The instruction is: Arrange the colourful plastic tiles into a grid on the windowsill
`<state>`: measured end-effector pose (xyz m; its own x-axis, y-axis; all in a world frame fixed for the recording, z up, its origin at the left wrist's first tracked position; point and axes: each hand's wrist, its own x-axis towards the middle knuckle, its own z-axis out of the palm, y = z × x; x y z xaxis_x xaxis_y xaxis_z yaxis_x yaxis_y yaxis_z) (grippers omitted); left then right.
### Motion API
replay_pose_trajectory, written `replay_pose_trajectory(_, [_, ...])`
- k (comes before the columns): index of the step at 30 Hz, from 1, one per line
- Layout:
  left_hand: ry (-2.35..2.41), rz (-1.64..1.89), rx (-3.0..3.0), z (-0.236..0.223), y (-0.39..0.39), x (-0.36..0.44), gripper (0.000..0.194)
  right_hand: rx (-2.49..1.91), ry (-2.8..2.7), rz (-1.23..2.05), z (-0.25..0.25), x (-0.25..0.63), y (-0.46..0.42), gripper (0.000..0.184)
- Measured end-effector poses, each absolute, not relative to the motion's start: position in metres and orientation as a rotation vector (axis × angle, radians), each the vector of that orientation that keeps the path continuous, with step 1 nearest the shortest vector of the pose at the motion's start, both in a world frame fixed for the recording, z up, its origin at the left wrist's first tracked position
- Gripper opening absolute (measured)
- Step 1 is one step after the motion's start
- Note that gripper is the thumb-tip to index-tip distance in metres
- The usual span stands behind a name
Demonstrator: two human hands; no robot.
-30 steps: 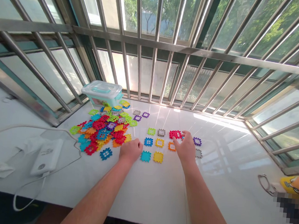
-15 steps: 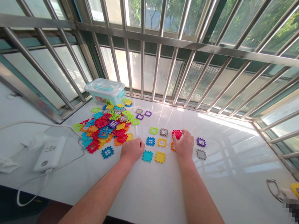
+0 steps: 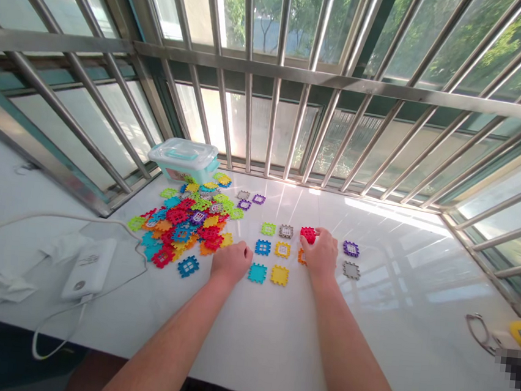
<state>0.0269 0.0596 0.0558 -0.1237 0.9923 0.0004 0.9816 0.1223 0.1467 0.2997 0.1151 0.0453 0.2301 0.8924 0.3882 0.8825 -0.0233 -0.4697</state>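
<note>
My right hand point(image 3: 322, 254) has its thumb and fingers closed on a red notched building tile point(image 3: 308, 234) at the table. Partly under that hand shows an orange tile point(image 3: 301, 256). My left hand point(image 3: 232, 260) rests as a fist between the heap and the laid-out tiles; nothing shows in it. Right of it lie a cyan tile point(image 3: 257, 273), a yellow tile point(image 3: 279, 275), a blue window tile point(image 3: 263, 247) and a yellow window tile point(image 3: 282, 250). Behind those are a green tile point(image 3: 268, 228) and a grey window tile point(image 3: 286, 230).
A colourful tile heap point(image 3: 189, 219) lies left, before a lidded plastic box point(image 3: 183, 160). Purple point(image 3: 351, 248) and grey point(image 3: 351, 270) tiles sit beyond my right hand. A corded white power bank point(image 3: 89, 269) is at left. Metal bars point(image 3: 272, 123) border the table's back.
My right hand has drawn slightly closer over the red tile, then stayed there. The view has shifted a little to the right. My left fist keeps its place.
</note>
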Motion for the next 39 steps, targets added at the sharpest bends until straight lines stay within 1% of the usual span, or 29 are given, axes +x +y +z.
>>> replay_pose_trajectory(15, [2.273, 0.179, 2.013, 0.056, 0.06, 0.027, 0.041, -1.896, -1.661, -0.005, 0.038, 0.302, 0.116, 0.046])
replay_pose_trajectory(20, [2.276, 0.18, 2.018, 0.056, 0.06, 0.027, 0.041, -1.874, -1.663, -0.058, 0.04, 0.302, 0.115, 0.048])
replay_pose_trajectory(22, [2.273, 0.179, 2.012, 0.056, 0.06, 0.027, 0.041, -1.814, -1.674, -0.087, 0.045, 0.3, 0.112, 0.044])
replay_pose_trajectory(25, [2.271, 0.184, 2.011, 0.057, 0.06, 0.027, 0.041, -1.628, -1.775, -0.089, 0.06, 0.284, 0.106, 0.032])
replay_pose_trajectory(29, [2.261, 0.204, 2.021, 0.059, 0.059, 0.027, 0.04, -1.389, -2.035, 0.067, 0.085, 0.232, 0.101, 0.019])
replay_pose_trajectory(32, [2.225, 0.186, 2.01, 0.061, 0.06, 0.026, 0.038, -1.364, -2.187, 0.273, 0.098, 0.178, 0.104, 0.012])
replay_pose_trajectory(35, [2.19, 0.098, 1.987, 0.062, 0.061, 0.025, 0.035, -1.387, -2.35, 0.479, 0.102, 0.131, 0.116, 0.011])
replay_pose_trajectory(39, [2.164, 0.043, 1.985, 0.061, 0.063, 0.023, 0.034, -1.473, -2.463, 0.543, 0.098, 0.095, 0.139, 0.014])
